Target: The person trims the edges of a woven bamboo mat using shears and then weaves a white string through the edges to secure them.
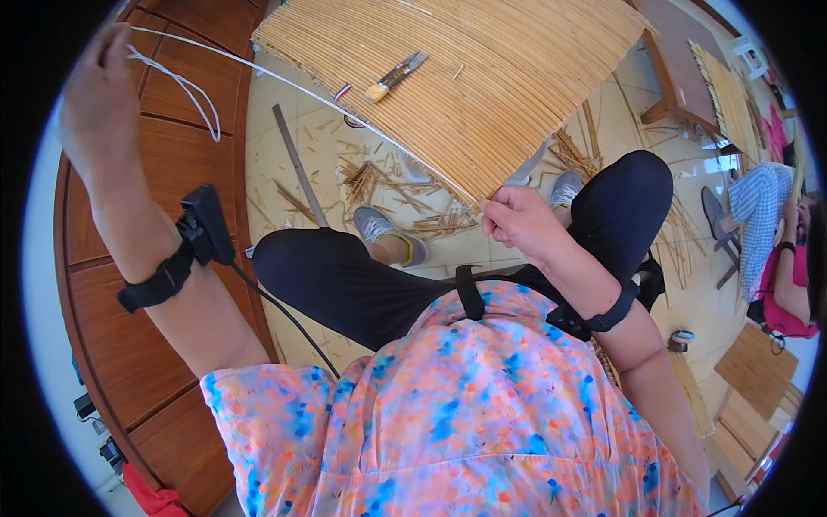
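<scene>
My left hand [102, 112] is raised at the upper left, its fingers closed on a thin white cord [297, 84]. From there the cord runs taut to the near edge of a mat of pale reed sticks [482, 77]. A slack loop of it dangles beside the left hand. At the mat's near corner my right hand [525, 226] is closed in a pinch; the cord reaches its fingertips, which hide exactly what they grip. On the mat lies a dark hand tool with a yellow grip [398, 76], seemingly cutters, near a small striped band [344, 92].
Stick offcuts [370, 183] and a long flat strip [298, 164] litter the tiled floor around my feet. Wooden cabinets [185, 185] line the left side. At right, a co-worker [784, 267] sits near a wooden table [676, 65] bearing another mat.
</scene>
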Demonstrator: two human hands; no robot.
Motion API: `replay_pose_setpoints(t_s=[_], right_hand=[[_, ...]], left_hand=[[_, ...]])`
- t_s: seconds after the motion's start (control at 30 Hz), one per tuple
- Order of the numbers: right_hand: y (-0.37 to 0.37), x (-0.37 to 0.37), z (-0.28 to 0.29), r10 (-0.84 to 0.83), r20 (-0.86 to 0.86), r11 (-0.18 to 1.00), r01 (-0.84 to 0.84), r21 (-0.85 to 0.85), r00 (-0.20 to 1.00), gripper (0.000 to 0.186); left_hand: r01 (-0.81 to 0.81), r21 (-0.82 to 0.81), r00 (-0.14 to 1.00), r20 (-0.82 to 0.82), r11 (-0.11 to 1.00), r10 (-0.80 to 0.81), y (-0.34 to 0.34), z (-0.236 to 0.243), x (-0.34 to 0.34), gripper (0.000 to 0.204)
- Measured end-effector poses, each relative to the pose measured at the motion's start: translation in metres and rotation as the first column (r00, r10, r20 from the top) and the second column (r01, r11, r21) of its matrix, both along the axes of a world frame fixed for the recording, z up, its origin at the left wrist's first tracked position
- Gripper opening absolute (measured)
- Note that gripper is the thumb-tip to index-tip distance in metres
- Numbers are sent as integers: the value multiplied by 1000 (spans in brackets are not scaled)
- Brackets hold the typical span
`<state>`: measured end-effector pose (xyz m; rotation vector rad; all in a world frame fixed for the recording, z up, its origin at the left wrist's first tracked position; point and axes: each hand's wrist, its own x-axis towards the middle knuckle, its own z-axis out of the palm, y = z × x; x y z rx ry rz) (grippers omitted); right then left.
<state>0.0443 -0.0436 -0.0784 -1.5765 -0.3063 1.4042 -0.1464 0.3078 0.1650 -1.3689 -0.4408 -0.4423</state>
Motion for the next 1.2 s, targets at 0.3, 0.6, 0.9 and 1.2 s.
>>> replay_pose_setpoints(t_s=[0.3,0.6,0.9,1.2], right_hand=[[-2,1,-3,-38,-15,999,38,35,999,16],[-1,-1,4,-33,72,998,37,-55,997,18],[-1,-5,8,-44,106,997,50,-60,993,20],[0,-6,12,-46,48,994,51,-93,998,20]], left_hand=[[531,-674,777,629,-513,-22,-169,-114,58,11],[295,-688,815,544,-663,-201,-208,-195,64,8],[73,-842,863,322,-535,-389,-202,-184,64,8],[49,-925,877,220,-376,-428,-200,-170,68,5]])
